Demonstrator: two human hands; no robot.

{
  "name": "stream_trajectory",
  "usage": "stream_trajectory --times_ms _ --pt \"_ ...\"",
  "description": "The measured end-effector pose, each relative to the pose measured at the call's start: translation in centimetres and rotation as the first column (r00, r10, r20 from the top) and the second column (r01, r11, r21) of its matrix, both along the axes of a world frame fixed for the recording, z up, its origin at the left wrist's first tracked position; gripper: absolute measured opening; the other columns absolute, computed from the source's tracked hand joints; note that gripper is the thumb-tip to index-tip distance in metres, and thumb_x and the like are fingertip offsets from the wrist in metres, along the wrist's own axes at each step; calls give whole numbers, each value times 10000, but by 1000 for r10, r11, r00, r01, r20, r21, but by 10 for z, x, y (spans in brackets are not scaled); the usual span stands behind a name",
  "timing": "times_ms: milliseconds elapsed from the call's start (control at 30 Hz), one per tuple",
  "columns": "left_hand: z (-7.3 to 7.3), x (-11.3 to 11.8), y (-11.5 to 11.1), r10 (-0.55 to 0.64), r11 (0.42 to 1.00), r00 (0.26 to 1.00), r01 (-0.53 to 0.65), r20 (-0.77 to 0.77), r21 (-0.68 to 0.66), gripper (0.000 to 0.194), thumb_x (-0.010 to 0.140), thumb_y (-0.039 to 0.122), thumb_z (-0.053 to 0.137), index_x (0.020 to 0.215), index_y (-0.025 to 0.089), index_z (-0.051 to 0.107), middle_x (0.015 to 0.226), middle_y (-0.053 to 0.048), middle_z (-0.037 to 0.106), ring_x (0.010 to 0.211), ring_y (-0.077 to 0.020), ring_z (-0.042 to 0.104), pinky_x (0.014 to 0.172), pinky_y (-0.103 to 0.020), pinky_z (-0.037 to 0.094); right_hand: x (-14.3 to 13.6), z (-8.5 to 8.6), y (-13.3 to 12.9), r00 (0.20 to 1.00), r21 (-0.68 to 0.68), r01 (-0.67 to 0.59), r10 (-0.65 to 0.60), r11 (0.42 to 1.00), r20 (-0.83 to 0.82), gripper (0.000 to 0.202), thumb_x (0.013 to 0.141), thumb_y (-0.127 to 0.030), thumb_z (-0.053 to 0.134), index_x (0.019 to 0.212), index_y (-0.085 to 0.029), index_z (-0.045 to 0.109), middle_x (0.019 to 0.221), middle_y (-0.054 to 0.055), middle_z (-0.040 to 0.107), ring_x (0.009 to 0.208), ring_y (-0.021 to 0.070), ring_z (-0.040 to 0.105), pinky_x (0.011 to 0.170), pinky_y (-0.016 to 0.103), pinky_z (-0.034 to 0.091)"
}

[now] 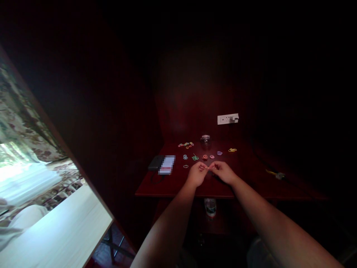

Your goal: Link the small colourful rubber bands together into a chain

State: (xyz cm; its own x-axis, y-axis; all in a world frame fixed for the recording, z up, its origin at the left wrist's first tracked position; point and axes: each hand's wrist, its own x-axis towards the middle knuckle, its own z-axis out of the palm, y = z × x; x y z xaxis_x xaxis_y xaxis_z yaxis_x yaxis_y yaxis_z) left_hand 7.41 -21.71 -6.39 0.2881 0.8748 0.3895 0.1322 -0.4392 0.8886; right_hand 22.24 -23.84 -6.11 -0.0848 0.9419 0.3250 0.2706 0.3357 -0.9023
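Note:
My left hand (198, 173) and my right hand (222, 171) meet above the near part of a dark red table, fingertips pinched together. Between them is a small pale elastic hair tie (208, 168), mostly covered by the fingers. Just beyond the hands, small hair ties lie grouped by colour: blue ones (185, 157), green ones (195, 158), red-orange ones (205, 157), pink ones (212, 156), purple ones (219, 153) and yellow ones (232, 150). A single greyish hair tie (186, 166) lies left of my left hand. Farther back is a mixed-colour group (187, 144).
A clear jar (205, 140) stands near the back wall, below a white socket panel (223, 119). At the left are a phone (167, 165) and a black case (155, 163). A yellow cable with a plug (279, 176) lies right. Under the tabletop stands a bottle (210, 207).

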Motion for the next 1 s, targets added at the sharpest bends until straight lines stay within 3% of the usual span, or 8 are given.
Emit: stream_trajectory --times_ms 300,767,1000 --pt "-2 0 2 -12 1000 1000 12 25 12 73 699 195 580 723 133 553 645 0 551 594 -82 492 594 -203 397 2 -5 5 998 -18 -62 62 998 -21 287 629 -402 629 707 -136 556 516 -30 500 466 85 419 467 212 313" --pt "-6 -1 3 -101 995 995 101 21 -3 90 688 208 587 715 126 560 619 8 529 558 -71 456 539 -183 364 0 0 0 997 40 22 -25 999 75 203 686 -334 552 694 -132 574 550 -2 534 490 103 456 476 221 348" --pt "-6 0 4 -58 997 998 60 28 -40 109 675 216 592 709 114 574 600 11 532 552 -66 456 542 -177 353 2 -2 2 987 69 23 -34 997 159 234 711 -352 520 720 -126 581 586 -3 548 515 102 464 507 217 354"
